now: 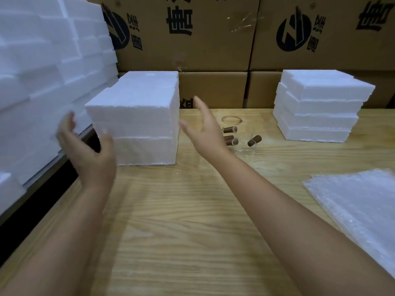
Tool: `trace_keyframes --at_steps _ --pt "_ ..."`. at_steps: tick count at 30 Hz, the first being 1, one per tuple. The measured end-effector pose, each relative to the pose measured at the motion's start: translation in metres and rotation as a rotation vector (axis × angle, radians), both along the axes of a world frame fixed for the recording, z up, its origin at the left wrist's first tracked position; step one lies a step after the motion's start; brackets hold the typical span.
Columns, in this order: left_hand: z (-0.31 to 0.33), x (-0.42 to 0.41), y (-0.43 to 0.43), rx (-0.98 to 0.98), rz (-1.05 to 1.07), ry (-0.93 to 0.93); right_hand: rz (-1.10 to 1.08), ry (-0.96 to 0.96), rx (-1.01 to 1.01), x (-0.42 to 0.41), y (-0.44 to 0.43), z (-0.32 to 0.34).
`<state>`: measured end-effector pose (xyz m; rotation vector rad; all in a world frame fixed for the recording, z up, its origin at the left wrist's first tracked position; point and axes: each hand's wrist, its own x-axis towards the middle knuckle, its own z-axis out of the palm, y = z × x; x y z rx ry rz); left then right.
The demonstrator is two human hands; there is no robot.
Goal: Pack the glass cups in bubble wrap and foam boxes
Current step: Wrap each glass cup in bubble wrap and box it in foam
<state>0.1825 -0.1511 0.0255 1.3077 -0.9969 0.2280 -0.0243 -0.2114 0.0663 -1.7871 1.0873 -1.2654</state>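
Wooden table (192,210), foam box (136,116) between fingers (202,110)

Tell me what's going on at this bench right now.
A person holds both hands open on either side of a foam box stack on the wooden table. The left hand is blurred at the stack's left edge and the right hand is just off its right side. Neither plainly grips it. The glass cups lie unwrapped behind the right hand. The bubble wrap sits untouched at right.
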Motion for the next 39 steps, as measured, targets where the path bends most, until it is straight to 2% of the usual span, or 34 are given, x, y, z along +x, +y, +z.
trace_keyframes --at_steps 2,4,7,9,12,17,20,27,33,39 --pt "-0.013 -0.045 0.011 -0.023 -0.013 -0.142 -0.21 -0.112 -0.044 -0.027 0.01 -0.008" --pt "-0.026 -0.094 0.018 0.048 -0.15 -0.25 -0.373 -0.215 -0.041 -0.058 0.024 -0.023" --pt "-0.033 -0.155 0.023 0.348 -0.464 -0.139 -0.522 -0.316 0.064 -0.107 0.041 -0.051" --pt "-0.036 -0.181 0.023 0.538 -0.53 0.002 -0.561 -0.335 0.16 -0.132 0.049 -0.067" --pt "-0.038 -0.201 0.022 0.645 -0.485 0.055 -0.559 -0.326 0.246 -0.15 0.049 -0.076" --pt "-0.04 -0.191 -0.001 0.608 -0.329 0.15 -0.555 -0.262 0.262 -0.149 0.043 -0.077" --pt "-0.037 -0.183 -0.026 0.661 -0.302 0.195 -0.539 -0.208 0.263 -0.147 0.038 -0.079" --pt "-0.039 -0.18 -0.065 0.756 -0.262 0.095 -0.52 -0.109 0.247 -0.145 0.033 -0.083" --pt "-0.037 -0.178 -0.05 0.721 -0.244 0.08 -0.517 -0.042 0.262 -0.145 0.029 -0.085" --pt "-0.04 -0.172 -0.012 0.68 -0.23 0.182 -0.502 -0.019 0.256 -0.144 0.033 -0.082"
